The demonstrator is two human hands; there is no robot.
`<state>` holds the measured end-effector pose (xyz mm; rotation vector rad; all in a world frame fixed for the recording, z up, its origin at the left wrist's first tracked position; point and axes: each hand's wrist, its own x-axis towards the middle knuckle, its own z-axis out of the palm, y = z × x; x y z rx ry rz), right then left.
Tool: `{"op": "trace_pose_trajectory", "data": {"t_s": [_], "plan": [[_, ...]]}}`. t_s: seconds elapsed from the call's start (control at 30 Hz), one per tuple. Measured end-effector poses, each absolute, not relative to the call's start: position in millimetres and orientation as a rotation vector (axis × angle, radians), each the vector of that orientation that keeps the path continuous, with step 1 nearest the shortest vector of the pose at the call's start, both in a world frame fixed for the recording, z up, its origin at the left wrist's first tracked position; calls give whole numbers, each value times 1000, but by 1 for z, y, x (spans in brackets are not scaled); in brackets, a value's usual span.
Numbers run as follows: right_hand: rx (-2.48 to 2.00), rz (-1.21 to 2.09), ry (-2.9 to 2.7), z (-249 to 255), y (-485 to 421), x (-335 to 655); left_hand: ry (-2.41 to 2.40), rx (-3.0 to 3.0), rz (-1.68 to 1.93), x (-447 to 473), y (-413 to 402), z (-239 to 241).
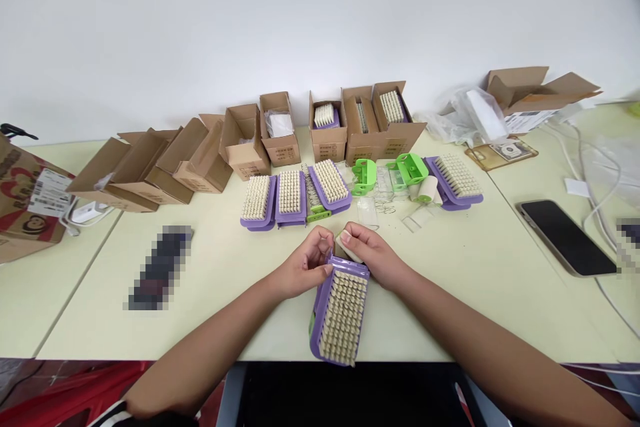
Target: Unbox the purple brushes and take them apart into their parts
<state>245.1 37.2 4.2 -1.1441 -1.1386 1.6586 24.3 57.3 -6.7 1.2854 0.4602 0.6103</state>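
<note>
A purple brush with rows of cream bristles [343, 317] lies bristles up at the table's front edge, its near end reaching over the edge. My left hand [307, 263] is closed at its far left corner, thumb against the purple frame. My right hand [373, 253] pinches a small cream piece [351, 245] just beyond the brush's far end; whether that piece is joined to the brush is hidden by the fingers. Beyond my hands are a bare green end frame [364, 177], another green frame [407, 170], a cream roller [427, 189] and clear plastic pieces [368, 212].
Several similar brushes [290, 195] lie in a row behind my hands. Opened cardboard boxes [245, 137] line the wall, some holding brushes. A phone [567, 237] and white cables [595, 207] lie at right. A blurred dark object [160, 267] is at left.
</note>
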Motion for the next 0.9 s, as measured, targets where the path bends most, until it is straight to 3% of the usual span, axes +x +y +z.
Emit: {"op": "trace_pose_trajectory", "data": {"t_s": [0.3,0.53,0.73,0.9], "plan": [[-1094,1588,-1101,14,36,243,486,1326,641,24,68,-8],[-1117,1291,-1202,23,28,245,483,1409,720,23,67,-6],[-1011,940,-965,27,31,257,572,1461,808,22,66,-4],[-1177,727,-932,38,43,284,693,1377,922,23,67,-2]]}}
